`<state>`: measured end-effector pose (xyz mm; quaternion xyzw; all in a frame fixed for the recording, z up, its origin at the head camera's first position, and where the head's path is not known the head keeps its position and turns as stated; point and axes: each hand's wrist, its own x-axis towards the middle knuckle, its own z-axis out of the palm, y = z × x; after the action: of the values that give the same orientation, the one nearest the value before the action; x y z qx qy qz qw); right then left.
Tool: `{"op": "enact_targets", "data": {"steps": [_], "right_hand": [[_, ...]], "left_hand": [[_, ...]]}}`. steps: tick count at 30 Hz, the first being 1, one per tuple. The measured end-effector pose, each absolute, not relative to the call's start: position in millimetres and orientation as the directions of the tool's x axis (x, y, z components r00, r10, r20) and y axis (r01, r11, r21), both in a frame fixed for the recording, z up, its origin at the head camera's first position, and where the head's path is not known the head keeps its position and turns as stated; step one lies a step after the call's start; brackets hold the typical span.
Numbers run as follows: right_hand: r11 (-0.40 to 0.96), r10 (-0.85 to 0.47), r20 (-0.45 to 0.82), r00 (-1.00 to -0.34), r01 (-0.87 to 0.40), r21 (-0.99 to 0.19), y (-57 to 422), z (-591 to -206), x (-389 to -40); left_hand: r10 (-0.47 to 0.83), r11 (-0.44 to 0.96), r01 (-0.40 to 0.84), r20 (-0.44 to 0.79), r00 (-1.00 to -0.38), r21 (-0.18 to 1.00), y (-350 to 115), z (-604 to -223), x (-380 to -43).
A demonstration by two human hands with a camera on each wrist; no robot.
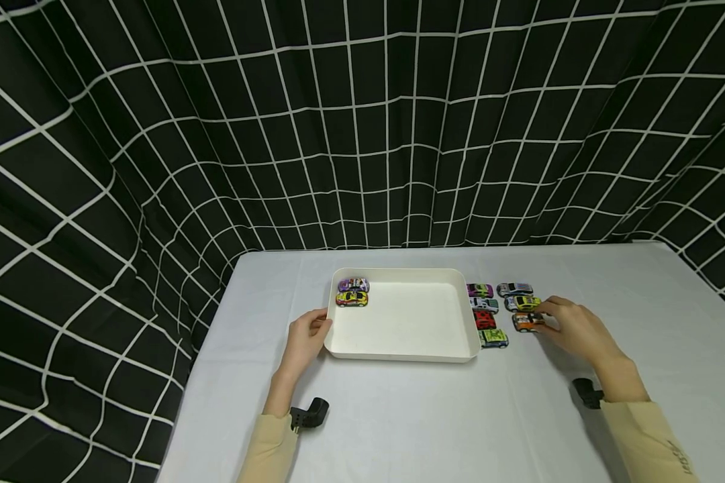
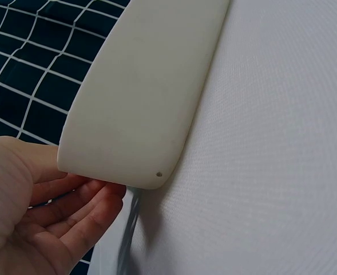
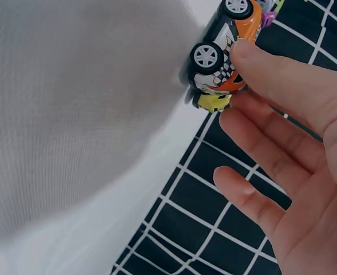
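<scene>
A shallow white tray lies on the table, with a purple toy car and a yellow-and-red toy car side by side in its far left corner. My left hand grips the tray's left wall; in the left wrist view its fingers curl by the wall's edge. To the right of the tray, my right hand pinches an orange toy car at its rear end, the thumb along its side. That car still appears low at the table, just in front of a yellow toy car.
Right of the tray stand a purple-and-green car, a white car, a red car and a lime car. A silver car is behind the yellow one. A black gridded curtain rises beyond the table.
</scene>
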<state>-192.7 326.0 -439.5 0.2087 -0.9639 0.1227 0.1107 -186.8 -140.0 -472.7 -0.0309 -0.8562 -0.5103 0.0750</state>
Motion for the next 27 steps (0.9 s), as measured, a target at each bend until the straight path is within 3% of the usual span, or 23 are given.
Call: {"op": "enact_targets", "data": {"steps": [27], "right_hand": [[0.873,-0.37,0.2,-0.907,-0.413,-0.26,324.2,-442.2,-196.3]], "left_hand": [[-0.026,0.457,0.125,0.153,-0.988,0.881,-139.4,-471.5,-186.6]]}}
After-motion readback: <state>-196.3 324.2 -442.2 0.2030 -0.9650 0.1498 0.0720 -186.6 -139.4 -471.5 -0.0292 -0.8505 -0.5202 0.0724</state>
